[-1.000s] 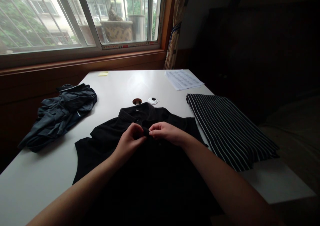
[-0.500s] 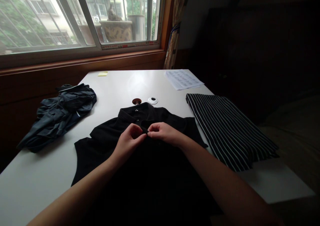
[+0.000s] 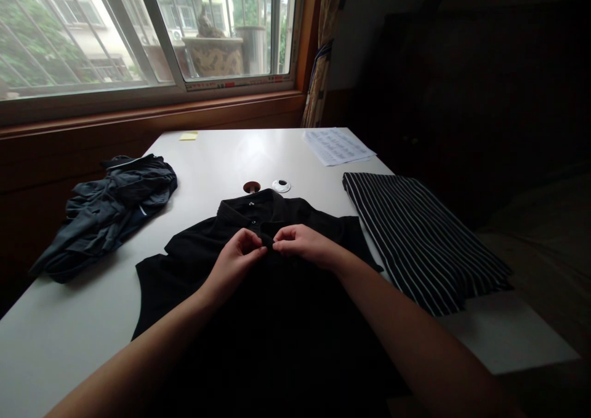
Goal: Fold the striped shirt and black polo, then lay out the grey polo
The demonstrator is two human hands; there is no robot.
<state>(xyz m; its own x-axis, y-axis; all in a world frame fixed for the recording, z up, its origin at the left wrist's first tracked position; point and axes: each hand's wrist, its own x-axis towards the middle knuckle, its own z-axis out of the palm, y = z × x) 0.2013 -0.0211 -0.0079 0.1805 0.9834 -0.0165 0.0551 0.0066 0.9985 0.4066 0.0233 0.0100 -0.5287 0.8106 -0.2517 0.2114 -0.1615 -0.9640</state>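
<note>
A black collared shirt (image 3: pixel 184 270) lies spread on the white table, its collar pointing away from me. My left hand (image 3: pixel 237 258) pinches the front placket below the collar between thumb and forefinger. Close beside it, my right hand (image 3: pixel 305 245) pinches the placket's other edge, fingertips a small gap from the left ones. One small button shows near the collar; whatever button or hole lies under my fingertips is too small and dark to make out. The lower part of the shirt fades into shadow between my forearms.
A crumpled dark grey-blue garment (image 3: pixel 115 209) lies to the left. On the right is a folded black-and-white striped garment (image 3: pixel 425 239). Printed papers (image 3: pixel 337 146), a yellow sticky note (image 3: pixel 188 136), a cable hole (image 3: pixel 252 187) and its white cover (image 3: pixel 281 186) are farther back on the table (image 3: pixel 221 159).
My fingertips have drawn slightly apart, the left hand shifting a little to the left. Both hands keep their pinch on the shirt placket; the garments around have stayed in place.
</note>
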